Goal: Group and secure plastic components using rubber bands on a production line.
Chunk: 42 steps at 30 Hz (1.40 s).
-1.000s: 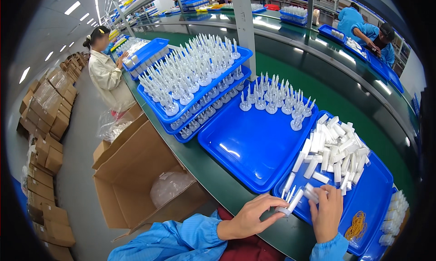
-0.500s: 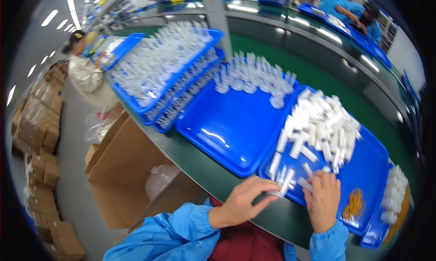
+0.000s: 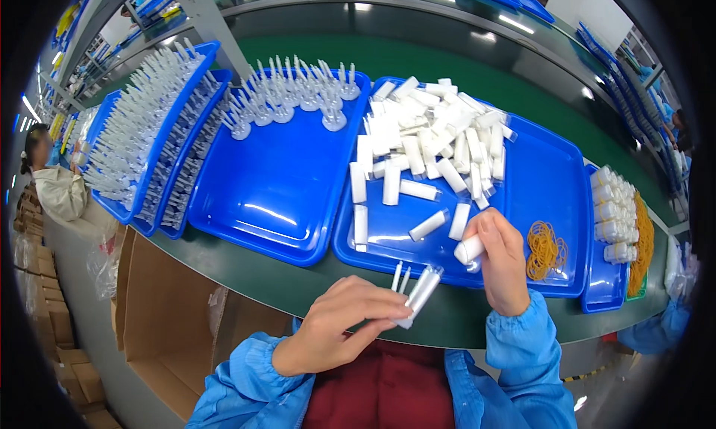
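Right, nearest to me are the blue sleeves (image 3: 246,384) and a dark red garment (image 3: 384,395), and from them the two hands reach over the edge of the green table (image 3: 298,287). I have the left hand (image 3: 339,326) with its grip clamped on the base of a clear stand (image 3: 405,319); two thin white prongs and a white cylinder (image 3: 424,287) rise from it, tilted to the right. I see the right hand (image 3: 503,259) apart from it, its grip closed on a white roll (image 3: 469,250) above the near rim of a blue tray (image 3: 388,213). Inside that tray a few loose rolls lie close by, and a heap of white rolls (image 3: 436,134) fills the far half. To the right I make out yellow rubber bands (image 3: 547,251) in another blue tray (image 3: 544,160). On the left, a wide blue tray (image 3: 272,186) carries clear spiked stands (image 3: 298,89) along its far side, with stacked trays of more stands beside it. Beyond the table I see a green surface (image 3: 335,45), and far left, a person in a cream jacket (image 3: 61,192).
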Each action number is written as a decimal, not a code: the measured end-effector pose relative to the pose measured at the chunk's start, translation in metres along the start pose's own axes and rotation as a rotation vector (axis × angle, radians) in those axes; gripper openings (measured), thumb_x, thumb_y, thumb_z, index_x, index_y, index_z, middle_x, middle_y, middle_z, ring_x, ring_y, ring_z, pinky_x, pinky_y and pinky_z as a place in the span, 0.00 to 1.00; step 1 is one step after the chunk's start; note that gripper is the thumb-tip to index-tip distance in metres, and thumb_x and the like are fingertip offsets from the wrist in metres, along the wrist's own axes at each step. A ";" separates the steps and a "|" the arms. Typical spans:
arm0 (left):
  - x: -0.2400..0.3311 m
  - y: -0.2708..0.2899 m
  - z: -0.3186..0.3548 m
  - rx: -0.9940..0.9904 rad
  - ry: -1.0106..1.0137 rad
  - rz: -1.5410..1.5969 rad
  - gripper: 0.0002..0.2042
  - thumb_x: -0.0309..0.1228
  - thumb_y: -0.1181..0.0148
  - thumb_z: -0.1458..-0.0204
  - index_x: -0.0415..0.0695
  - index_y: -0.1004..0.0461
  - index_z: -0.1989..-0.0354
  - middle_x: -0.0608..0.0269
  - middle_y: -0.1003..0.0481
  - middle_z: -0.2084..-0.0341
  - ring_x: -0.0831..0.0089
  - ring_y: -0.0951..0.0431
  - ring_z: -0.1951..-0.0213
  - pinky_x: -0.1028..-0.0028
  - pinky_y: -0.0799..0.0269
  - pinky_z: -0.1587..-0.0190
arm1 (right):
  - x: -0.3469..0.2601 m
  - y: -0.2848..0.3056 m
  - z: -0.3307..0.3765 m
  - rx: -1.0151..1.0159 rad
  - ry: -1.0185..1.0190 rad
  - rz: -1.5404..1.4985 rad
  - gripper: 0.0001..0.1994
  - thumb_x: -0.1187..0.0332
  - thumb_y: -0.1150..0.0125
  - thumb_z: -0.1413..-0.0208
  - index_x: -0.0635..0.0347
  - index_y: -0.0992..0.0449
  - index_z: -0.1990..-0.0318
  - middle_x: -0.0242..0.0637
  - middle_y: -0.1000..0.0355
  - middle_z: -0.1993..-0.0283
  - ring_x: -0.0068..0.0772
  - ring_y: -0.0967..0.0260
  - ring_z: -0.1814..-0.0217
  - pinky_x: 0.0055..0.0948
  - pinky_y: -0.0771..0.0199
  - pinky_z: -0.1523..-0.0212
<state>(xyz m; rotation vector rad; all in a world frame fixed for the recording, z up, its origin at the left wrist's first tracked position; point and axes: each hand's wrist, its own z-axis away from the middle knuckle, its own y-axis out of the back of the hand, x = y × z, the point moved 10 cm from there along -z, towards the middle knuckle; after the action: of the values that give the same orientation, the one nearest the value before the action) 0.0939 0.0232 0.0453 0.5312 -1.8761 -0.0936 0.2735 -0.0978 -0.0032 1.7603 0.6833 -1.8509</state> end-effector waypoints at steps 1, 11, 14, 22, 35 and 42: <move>0.003 -0.004 0.000 -0.032 0.000 0.023 0.16 0.14 0.31 0.55 0.42 0.17 0.57 0.58 0.17 0.57 0.64 0.20 0.60 0.69 0.27 0.57 | 0.006 0.002 0.001 -0.029 -0.035 -0.045 0.15 0.62 0.46 0.30 0.63 0.25 0.66 0.29 0.29 0.68 0.19 0.36 0.64 0.22 0.37 0.61; 0.006 -0.026 0.002 -0.134 0.020 0.067 0.15 0.16 0.32 0.54 0.44 0.17 0.57 0.63 0.17 0.56 0.67 0.20 0.61 0.70 0.30 0.57 | -0.019 -0.018 0.010 -0.155 0.279 0.364 0.18 0.62 0.41 0.35 0.58 0.26 0.79 0.30 0.36 0.78 0.29 0.41 0.69 0.32 0.43 0.58; 0.006 -0.026 0.002 -0.125 -0.005 0.019 0.14 0.17 0.31 0.54 0.45 0.17 0.57 0.64 0.17 0.55 0.67 0.20 0.62 0.70 0.30 0.58 | -0.016 -0.018 0.010 -0.142 0.287 0.366 0.17 0.63 0.39 0.37 0.58 0.26 0.79 0.30 0.36 0.78 0.30 0.41 0.69 0.32 0.44 0.58; 0.017 -0.031 0.010 -0.076 -0.133 -0.209 0.16 0.19 0.29 0.55 0.47 0.19 0.57 0.66 0.19 0.54 0.67 0.21 0.63 0.69 0.30 0.60 | -0.042 -0.049 0.024 -0.308 0.534 0.587 0.10 0.73 0.32 0.48 0.58 0.27 0.77 0.33 0.37 0.77 0.38 0.40 0.70 0.35 0.44 0.61; -0.008 0.013 0.015 0.237 -0.091 -0.407 0.17 0.17 0.25 0.61 0.42 0.21 0.61 0.59 0.21 0.65 0.62 0.21 0.66 0.68 0.25 0.65 | -0.044 -0.060 -0.008 -0.028 0.670 1.178 0.11 0.74 0.37 0.46 0.57 0.21 0.54 0.35 0.24 0.53 0.43 0.31 0.48 0.42 0.38 0.45; -0.016 0.001 0.001 0.125 -0.121 -0.560 0.15 0.21 0.28 0.56 0.45 0.20 0.59 0.63 0.24 0.65 0.65 0.24 0.65 0.69 0.31 0.65 | -0.025 -0.031 -0.010 -0.028 0.340 0.734 0.09 0.70 0.34 0.43 0.60 0.21 0.56 0.36 0.24 0.57 0.38 0.28 0.50 0.36 0.35 0.46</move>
<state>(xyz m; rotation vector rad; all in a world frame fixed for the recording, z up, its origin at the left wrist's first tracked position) 0.0972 0.0309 0.0313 1.1490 -1.8072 -0.3863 0.2623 -0.0677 0.0219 1.9692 0.1244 -1.0595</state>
